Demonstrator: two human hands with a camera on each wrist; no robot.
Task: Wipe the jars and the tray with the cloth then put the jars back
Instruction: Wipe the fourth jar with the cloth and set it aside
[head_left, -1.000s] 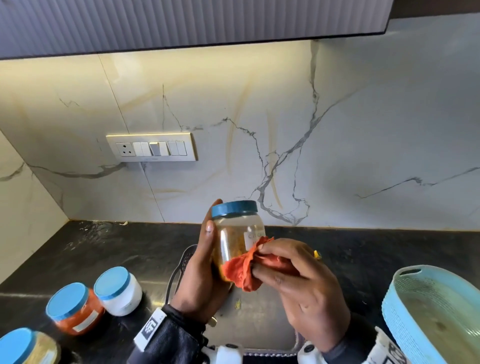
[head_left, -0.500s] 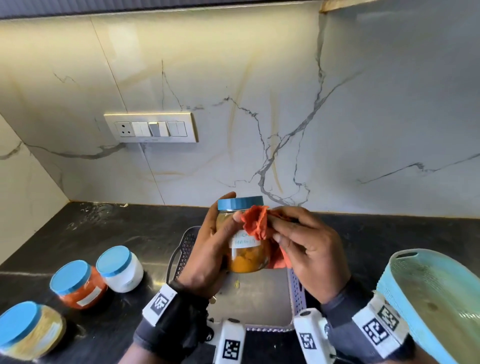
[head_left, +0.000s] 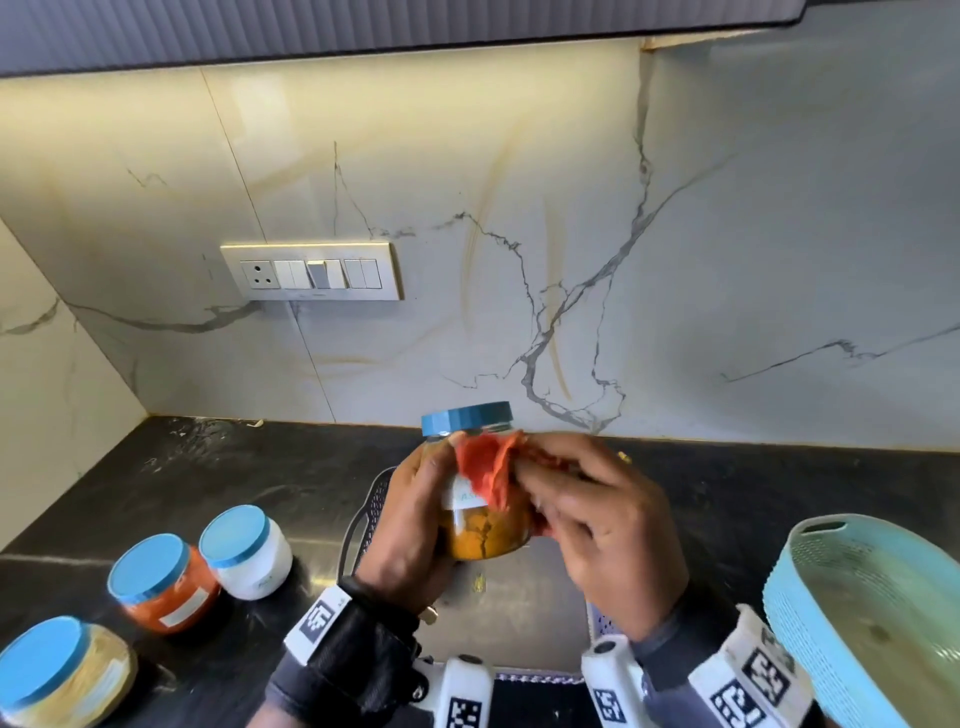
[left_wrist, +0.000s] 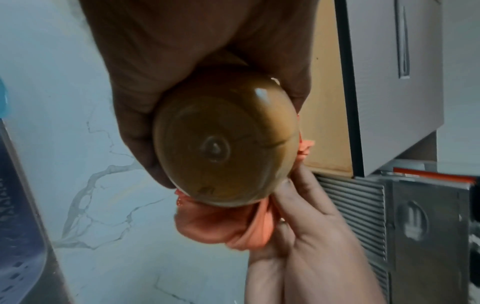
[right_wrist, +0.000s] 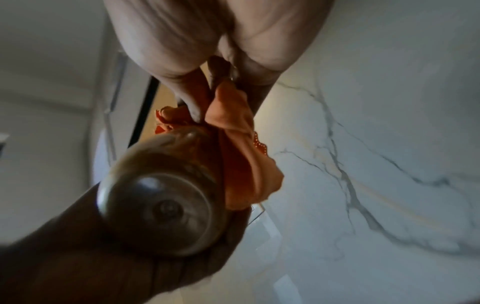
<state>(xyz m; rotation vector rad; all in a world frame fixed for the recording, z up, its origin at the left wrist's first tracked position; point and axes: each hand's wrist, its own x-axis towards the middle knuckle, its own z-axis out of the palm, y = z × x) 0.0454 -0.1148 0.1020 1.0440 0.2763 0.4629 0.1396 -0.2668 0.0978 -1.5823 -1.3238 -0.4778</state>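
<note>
The scene is seen from the head, looking forward and down toward the back edge of the counter (head_left: 208, 483). Both wrist views are taken very near, from below, facing upward. The turmeric jar (head_left: 485, 532) (left_wrist: 226, 148) (right_wrist: 161, 207) is shared by all three.

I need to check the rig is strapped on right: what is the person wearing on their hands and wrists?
Both hands are bare, the left hand and the right hand. The left forearm has a dark sleeve under a white band printed with a black square marker. The right wrist carries white bands with similar markers. A white camera housing with a marker sits below each wrist.
</note>
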